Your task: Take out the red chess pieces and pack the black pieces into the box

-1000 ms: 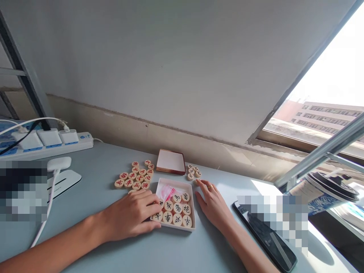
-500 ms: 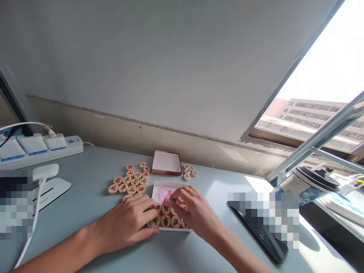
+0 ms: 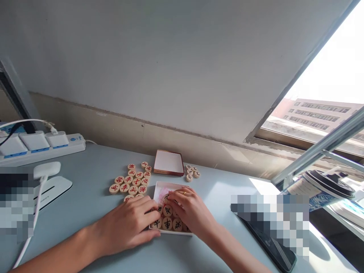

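Observation:
A white open box [image 3: 160,185] holds rows of round wooden Chinese chess pieces [image 3: 167,223] with black characters. A pink-edged plastic bag [image 3: 164,192] lies in its far part. My left hand [image 3: 133,222] grips the box's left side, fingers over the edge and thumb at the near left corner. Over the right part of the box, my right hand [image 3: 192,210] pinches one chess piece [image 3: 167,197] near the bag; its fingers hide the pieces beneath. Several red-character chess pieces [image 3: 132,190] lie left of the box, and a few black-character ones [image 3: 189,177] lie beyond it to the right.
The box lid [image 3: 169,162] rests inside-up near the wall. At right are a black phone [image 3: 267,242], a lidded cup [image 3: 321,193] and a metal frame [image 3: 327,144]. A power strip with chargers [image 3: 51,149] and a white cable [image 3: 36,212] occupy the left.
My right hand has shifted slightly left within the box, bringing the pinched chess piece over toward the bag. My left hand stays on the box's left side. The camera view has turned slightly.

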`<state>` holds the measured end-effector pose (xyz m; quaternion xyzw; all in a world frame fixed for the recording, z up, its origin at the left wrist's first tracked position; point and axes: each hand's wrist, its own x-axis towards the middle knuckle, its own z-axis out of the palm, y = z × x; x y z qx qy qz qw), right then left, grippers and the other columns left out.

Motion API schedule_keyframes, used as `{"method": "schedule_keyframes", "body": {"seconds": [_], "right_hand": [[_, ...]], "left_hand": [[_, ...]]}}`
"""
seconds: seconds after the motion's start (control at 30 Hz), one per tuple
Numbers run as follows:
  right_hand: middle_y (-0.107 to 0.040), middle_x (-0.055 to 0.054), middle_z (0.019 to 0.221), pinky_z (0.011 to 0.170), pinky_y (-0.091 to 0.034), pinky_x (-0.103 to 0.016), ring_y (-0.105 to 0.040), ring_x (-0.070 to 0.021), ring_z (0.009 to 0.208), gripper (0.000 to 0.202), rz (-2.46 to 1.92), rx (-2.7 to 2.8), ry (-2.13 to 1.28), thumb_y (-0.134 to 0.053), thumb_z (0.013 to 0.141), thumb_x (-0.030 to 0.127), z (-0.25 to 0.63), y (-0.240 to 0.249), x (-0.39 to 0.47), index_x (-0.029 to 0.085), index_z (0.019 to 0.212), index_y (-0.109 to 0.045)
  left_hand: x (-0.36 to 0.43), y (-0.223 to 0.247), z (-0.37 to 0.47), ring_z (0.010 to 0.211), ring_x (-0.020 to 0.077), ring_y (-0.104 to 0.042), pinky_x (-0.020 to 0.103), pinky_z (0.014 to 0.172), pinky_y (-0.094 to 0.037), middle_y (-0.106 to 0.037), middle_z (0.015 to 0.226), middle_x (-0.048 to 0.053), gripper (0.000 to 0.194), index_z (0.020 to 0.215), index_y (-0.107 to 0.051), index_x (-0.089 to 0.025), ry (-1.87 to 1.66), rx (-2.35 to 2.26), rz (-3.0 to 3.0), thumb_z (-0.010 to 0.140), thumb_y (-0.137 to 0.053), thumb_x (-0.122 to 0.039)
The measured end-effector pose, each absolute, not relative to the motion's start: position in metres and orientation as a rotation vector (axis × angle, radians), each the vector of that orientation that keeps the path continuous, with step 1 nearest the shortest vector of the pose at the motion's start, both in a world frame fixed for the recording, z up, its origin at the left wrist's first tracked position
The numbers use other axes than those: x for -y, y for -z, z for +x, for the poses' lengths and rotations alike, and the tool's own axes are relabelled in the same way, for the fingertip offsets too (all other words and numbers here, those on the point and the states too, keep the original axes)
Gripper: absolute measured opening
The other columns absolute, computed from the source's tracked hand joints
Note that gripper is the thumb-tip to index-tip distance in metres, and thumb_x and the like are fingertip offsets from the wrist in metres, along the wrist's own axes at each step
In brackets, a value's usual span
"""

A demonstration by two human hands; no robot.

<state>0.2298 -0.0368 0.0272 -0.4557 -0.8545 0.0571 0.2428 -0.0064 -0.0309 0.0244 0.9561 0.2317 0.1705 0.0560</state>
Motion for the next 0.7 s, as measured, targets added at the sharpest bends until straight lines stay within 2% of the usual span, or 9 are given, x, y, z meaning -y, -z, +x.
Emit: {"method": "schedule_keyframes", "body": {"seconds": [0.1,0.2,0.27,0.4,0.47,0.57,0.7], "right_hand": [[-0.074,-0.002,0.091,0.093,-0.055,-0.041,-0.070,-0.0183,0.096,0.011,-1.252,2.345,-0.137,-0.065,0.098,0.017,0.232,-0.027,0.034,0.016,0.089,-0.071],[-0.075,-0.003,0.089,0.090,-0.057,-0.035,-0.069,-0.0170,0.093,0.020,-1.206,2.392,-0.150,-0.061,0.100,0.020,0.236,-0.034,0.038,0.019,0.084,-0.071],[-0.075,-0.004,0.096,0.090,-0.057,-0.033,-0.068,-0.0176,0.098,0.024,-1.179,2.416,-0.148,-0.056,0.103,0.023,0.240,-0.039,0.045,0.022,0.084,-0.071],[-0.069,-0.008,0.123,0.092,-0.059,-0.038,-0.064,-0.0224,0.115,0.023,-1.210,2.390,-0.078,-0.046,0.104,0.020,0.258,-0.043,0.065,0.024,0.109,-0.069],[-0.067,-0.009,0.127,0.090,-0.061,-0.039,-0.065,-0.0232,0.116,0.025,-1.253,2.365,-0.039,-0.047,0.103,0.020,0.273,-0.041,0.075,0.027,0.119,-0.065],[-0.068,-0.007,0.124,0.084,-0.064,-0.040,-0.069,-0.0244,0.111,0.022,-1.342,2.322,0.025,-0.051,0.103,0.027,0.301,-0.035,0.088,0.032,0.120,-0.064],[-0.073,-0.007,0.111,0.078,-0.066,-0.037,-0.074,-0.0229,0.097,0.019,-1.407,2.255,0.095,-0.048,0.104,0.030,0.328,-0.023,0.101,0.030,0.113,-0.064]], "left_hand": [[0.031,-0.025,-0.006,0.087,0.0213,-0.063,0.031,0.077,-0.044,-0.068,0.101,0.002,0.010,0.096,-0.061,-0.021,-0.529,-0.696,2.894,0.093,-0.070,-0.025],[0.031,-0.026,-0.006,0.086,0.0210,-0.063,0.030,0.076,-0.043,-0.068,0.100,0.001,0.012,0.095,-0.061,-0.021,-0.537,-0.698,2.888,0.091,-0.072,-0.024],[0.031,-0.026,-0.006,0.086,0.0213,-0.063,0.031,0.076,-0.043,-0.068,0.099,0.001,0.013,0.095,-0.062,-0.021,-0.539,-0.698,2.886,0.090,-0.074,-0.023],[0.031,-0.026,-0.006,0.087,0.0213,-0.063,0.031,0.076,-0.043,-0.068,0.101,0.001,0.013,0.098,-0.062,-0.021,-0.542,-0.696,2.884,0.091,-0.072,-0.026],[0.031,-0.026,-0.007,0.087,0.0209,-0.063,0.030,0.076,-0.043,-0.068,0.100,0.001,0.010,0.098,-0.062,-0.021,-0.538,-0.697,2.882,0.093,-0.070,-0.026],[0.032,-0.025,-0.006,0.086,0.0210,-0.063,0.031,0.075,-0.042,-0.067,0.099,0.001,0.010,0.097,-0.062,-0.021,-0.522,-0.702,2.882,0.093,-0.070,-0.025],[0.032,-0.024,-0.006,0.088,0.0217,-0.064,0.032,0.076,-0.043,-0.067,0.101,0.001,0.016,0.097,-0.062,-0.020,-0.500,-0.705,2.877,0.089,-0.075,-0.024]]}}
